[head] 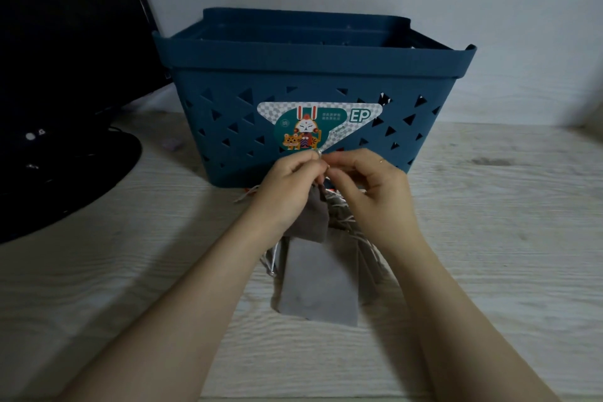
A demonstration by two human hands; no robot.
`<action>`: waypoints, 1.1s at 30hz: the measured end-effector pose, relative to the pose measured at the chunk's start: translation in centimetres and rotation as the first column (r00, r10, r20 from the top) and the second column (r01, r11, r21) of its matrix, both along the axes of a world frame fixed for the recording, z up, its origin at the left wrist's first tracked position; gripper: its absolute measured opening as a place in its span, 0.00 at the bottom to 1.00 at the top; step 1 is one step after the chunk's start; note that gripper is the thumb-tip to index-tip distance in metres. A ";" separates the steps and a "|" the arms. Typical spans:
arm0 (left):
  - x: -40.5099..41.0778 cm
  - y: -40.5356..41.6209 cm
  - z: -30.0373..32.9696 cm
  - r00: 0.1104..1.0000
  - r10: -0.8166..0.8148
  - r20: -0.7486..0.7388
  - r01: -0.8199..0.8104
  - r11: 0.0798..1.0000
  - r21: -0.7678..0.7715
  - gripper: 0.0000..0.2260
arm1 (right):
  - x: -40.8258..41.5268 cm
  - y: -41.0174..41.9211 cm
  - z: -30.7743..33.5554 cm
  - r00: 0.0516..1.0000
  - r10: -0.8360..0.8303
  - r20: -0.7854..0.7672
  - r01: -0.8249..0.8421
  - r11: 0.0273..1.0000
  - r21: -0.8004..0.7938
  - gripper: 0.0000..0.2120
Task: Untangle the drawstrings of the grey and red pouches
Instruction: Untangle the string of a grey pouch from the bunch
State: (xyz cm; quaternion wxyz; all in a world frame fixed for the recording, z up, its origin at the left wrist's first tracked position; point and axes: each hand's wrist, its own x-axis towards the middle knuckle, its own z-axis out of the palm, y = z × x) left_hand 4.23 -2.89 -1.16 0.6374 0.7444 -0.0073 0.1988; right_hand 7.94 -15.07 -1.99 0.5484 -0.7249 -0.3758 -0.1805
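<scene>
Both hands, the left hand (pixel 290 179) and the right hand (pixel 368 188), pinch the knotted drawstrings (pixel 321 153) above the grey pouches (pixel 318 284). Pulling hard could tighten the knot. The red pouch is barely visible.

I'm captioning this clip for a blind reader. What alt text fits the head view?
Both hands, left hand and right hand, pinch a drawstring above grey pouches lying on a pale wooden table, before a blue basket.

Grey pouches (pixel 318 284); white drawstrings (pixel 342 219); dark blue basket (pixel 313 91), triangle cut-outs; pale wood-grain table (pixel 489 238).
</scene>
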 end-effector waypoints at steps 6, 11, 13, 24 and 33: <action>-0.2 -0.1 0.2 0.998 0.023 -0.051 -0.021 0.999 0.029 0.12 | 0.2 -0.1 -0.1 0.997 -0.058 0.052 0.056 0.998 0.029 0.06; -0.5 0.0 0.4 1.000 0.012 0.015 -0.012 0.999 0.040 0.14 | -0.1 -0.1 0.3 0.997 -0.039 -0.073 0.045 0.996 0.078 0.10; -0.5 -0.1 0.5 0.999 0.023 0.023 -0.024 0.999 0.025 0.14 | -0.1 -0.1 0.3 0.992 0.007 -0.130 0.005 0.995 0.099 0.11; -0.1 0.0 0.0 0.982 0.113 0.149 -0.128 0.988 0.090 0.10 | -0.6 0.0 0.3 0.983 0.071 -0.166 -0.065 0.997 0.044 0.08; -0.5 -0.1 0.2 0.992 0.093 0.083 -0.088 0.994 -0.057 0.07 | -0.8 0.2 0.2 0.987 0.005 -0.159 0.008 0.997 0.082 0.12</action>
